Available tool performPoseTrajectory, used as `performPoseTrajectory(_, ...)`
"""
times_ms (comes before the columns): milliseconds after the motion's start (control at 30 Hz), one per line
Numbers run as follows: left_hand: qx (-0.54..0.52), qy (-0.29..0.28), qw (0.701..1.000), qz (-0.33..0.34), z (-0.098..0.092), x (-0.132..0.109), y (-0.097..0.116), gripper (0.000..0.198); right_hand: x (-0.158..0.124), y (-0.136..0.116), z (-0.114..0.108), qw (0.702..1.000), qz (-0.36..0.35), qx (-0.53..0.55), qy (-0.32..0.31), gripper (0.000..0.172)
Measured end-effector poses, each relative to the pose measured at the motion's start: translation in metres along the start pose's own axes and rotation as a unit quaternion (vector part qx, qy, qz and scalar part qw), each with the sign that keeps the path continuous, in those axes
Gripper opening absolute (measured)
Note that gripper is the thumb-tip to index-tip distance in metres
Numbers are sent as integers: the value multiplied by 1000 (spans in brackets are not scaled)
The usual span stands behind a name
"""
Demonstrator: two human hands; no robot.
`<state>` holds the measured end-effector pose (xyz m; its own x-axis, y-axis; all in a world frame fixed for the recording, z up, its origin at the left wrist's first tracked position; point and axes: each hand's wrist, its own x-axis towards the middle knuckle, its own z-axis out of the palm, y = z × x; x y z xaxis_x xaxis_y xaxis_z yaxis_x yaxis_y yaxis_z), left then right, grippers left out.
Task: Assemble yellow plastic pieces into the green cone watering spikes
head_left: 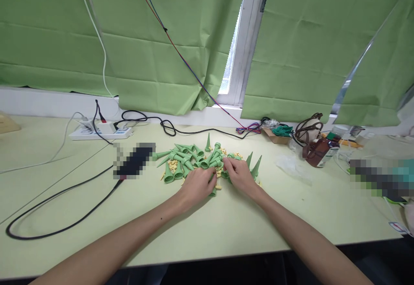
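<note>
A pile of green plastic cones [183, 161] lies on the table in front of me, mixed with small yellow plastic pieces [174, 165]. My left hand [199, 185] is closed at the near side of the pile. The wide end of one green cone [212, 192] shows below its curled fingers. Close by on the right, my right hand [238, 173] is pinched shut over the pile. What sits between its fingertips is hidden. Two cones [256, 167] point upward just beyond the right hand, and another cone [208, 142] stands upright at the back.
A black, partly blurred device [135, 161] with a looped cable lies left of the pile. Behind it is a white power strip [101, 133]. To the right are clear plastic wrap [293, 167], a brown bottle [321, 150] and a small cardboard box [274, 136]. Green curtains [161, 48] hang behind.
</note>
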<state>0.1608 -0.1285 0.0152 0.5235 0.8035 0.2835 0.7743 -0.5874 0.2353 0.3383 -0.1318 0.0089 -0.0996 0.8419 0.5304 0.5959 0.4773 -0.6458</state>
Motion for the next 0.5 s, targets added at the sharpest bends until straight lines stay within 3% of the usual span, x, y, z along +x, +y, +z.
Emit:
performPoseTrajectory(300, 24, 0, 1000, 16, 1, 0, 0, 36, 1, 0, 0, 1000, -10, -10, -10, 48)
performPoseTrajectory(500, 17, 34, 999, 25, 2, 1, -3, 31, 0, 0, 1, 1000, -14, -10, -4, 45)
